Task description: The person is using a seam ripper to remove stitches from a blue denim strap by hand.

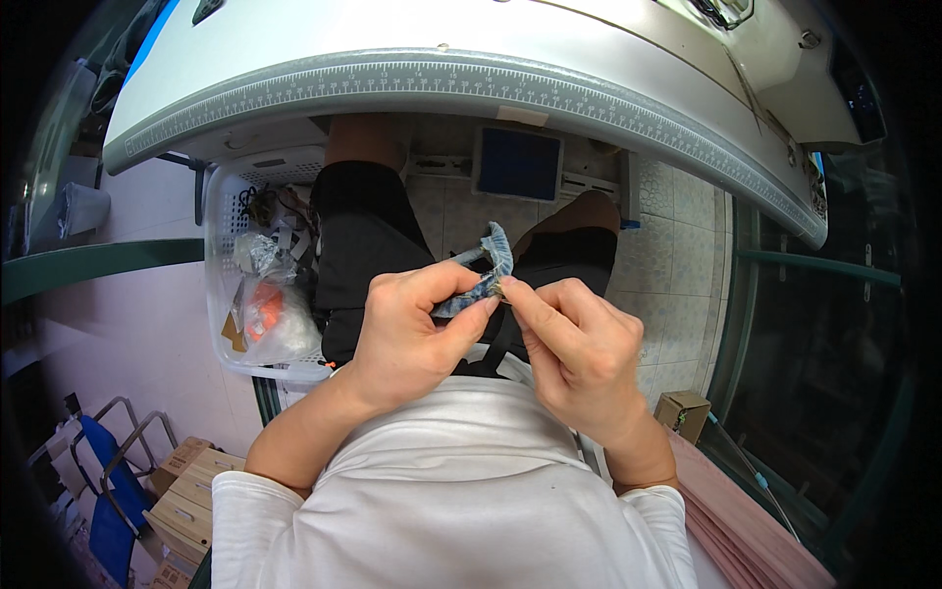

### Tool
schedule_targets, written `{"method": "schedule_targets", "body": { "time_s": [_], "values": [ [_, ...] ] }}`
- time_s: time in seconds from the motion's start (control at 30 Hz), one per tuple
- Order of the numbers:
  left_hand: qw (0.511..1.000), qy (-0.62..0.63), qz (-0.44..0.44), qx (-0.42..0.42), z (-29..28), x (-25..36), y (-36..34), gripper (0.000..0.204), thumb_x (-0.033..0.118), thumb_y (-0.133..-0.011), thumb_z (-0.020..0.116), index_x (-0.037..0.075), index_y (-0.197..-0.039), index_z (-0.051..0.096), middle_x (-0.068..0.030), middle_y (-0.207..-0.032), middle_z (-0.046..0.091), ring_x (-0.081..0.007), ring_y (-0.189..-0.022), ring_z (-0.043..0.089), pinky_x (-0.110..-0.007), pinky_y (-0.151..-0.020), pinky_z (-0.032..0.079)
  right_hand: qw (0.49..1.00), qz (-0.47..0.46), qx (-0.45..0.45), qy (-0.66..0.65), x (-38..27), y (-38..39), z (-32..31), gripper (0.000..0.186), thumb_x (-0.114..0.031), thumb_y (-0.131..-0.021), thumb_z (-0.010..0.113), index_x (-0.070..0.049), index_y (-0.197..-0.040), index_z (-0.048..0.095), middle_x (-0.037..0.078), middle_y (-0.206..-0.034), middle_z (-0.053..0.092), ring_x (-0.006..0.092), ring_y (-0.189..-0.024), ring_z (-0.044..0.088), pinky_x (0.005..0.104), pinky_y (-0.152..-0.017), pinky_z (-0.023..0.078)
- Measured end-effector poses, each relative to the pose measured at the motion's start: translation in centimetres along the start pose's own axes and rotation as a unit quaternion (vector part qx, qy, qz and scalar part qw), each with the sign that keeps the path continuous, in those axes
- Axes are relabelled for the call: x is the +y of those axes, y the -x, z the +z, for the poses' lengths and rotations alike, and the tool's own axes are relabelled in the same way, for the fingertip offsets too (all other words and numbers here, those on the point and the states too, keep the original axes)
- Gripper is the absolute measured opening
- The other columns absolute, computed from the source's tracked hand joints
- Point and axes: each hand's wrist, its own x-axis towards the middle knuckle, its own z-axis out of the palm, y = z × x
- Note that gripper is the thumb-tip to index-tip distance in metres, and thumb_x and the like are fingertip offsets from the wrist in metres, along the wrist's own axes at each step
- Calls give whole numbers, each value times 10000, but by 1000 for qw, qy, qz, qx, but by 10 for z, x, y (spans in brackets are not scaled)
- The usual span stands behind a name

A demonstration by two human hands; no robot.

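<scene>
A narrow, folded piece of faded blue denim (496, 245) with frayed edges is held over my lap between both hands. My left hand (410, 334) grips its lower part between thumb and fingers. My right hand (579, 348) pinches the frayed end beside the left thumb tip, with the other fingers curled in. Some pale loose threads show at the pinch, too small to tell apart. The upper end of the denim sticks up free above my fingers.
A white worktable with a ruler edge (412, 74) spans the top, part of a machine (775, 49) at right. Left are a plastic basket (226, 216) of bags, a blue chair (113, 501) and wooden drawers (186, 501). Right are a cardboard box (684, 414) and pink cloth (746, 520).
</scene>
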Motion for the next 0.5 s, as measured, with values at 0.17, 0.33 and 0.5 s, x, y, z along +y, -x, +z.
{"method": "schedule_targets", "body": {
  "time_s": [0.17,0.33,0.5],
  "values": [
    [972,201,-113,-49,6,-5,7,64,27,-899,702,-36,-896,689,-5,-704,648,-33,-609,554,-205,-531,421,982,55,62,-169,0,7,15,330,64,-823,707,-8,-1144,720,76,-781,636,132,-599,589,247,-501,449],
    [974,183,-126,-42,4,-6,8,80,41,-902,709,-36,-895,686,0,-696,641,-26,-611,548,-210,-533,427,972,66,84,-210,2,4,7,283,68,-879,675,10,-1153,715,94,-798,648,119,-616,578,243,-515,445],
    [983,141,-111,-32,2,-4,5,79,40,-893,733,-23,-880,687,-5,-749,646,-28,-643,565,-186,-560,464,995,26,20,-90,8,7,1,348,27,-733,738,-54,-1071,753,55,-778,640,158,-577,597,265,-483,454]
  ]
}}
